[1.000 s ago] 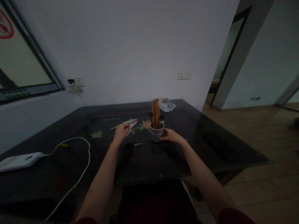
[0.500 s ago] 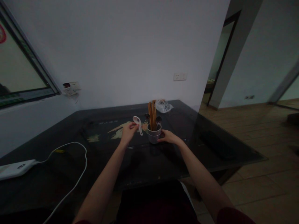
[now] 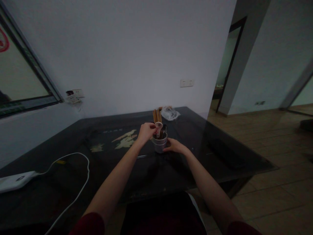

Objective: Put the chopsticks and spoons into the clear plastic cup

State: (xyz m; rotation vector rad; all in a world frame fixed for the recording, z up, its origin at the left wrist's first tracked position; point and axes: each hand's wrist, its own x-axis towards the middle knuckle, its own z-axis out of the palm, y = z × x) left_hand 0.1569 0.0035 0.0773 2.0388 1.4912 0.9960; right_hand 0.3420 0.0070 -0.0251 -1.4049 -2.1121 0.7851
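Observation:
A grey metal cup stands on the dark table, holding several wooden chopsticks and a dark, shiny spoon. My left hand pinches a white soup spoon just over the cup's mouth. Its bowl is up and its handle points down toward the opening, in front of the chopsticks. My right hand grips the cup's right side, thumb low and fingers partly behind it.
A crumpled clear plastic bag lies behind the cup near the wall. On the table's left side are a white power strip and its looping white cable. Wall sockets are above the table.
My left hand has carried the white soup spoon rightward from beside the cup to over its mouth. The right hand stays on the cup. The view has shifted slightly.

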